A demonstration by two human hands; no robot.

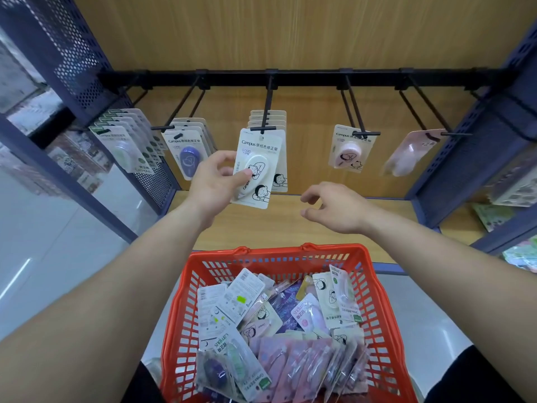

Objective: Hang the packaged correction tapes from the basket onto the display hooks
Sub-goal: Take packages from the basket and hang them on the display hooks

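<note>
The left arm is stretched forward and upward, and a white correction tape pack is pinched at its left edge by the left hand, with the thumb laid on the front of the blister and the fingers curled behind the card; the pack is held tilted, its top edge up against the tip of the middle hook, in front of a row of similar white packs already hung there; whether the hole is threaded onto the hook cannot be told. The right arm is extended from the near right, and the right hand is held in the air below and to the right of the pack, with the palm down, the fingers loosely curled and nothing gripped. Nearer, between the two forearms, a red basket is seen, with a loose heap of packaged tapes lying in it. Along the black rail, green packs are hung on the far left hook, purple packs beside them, a pink pack to the right of the middle, and a blurred pink pack further right.
</note>
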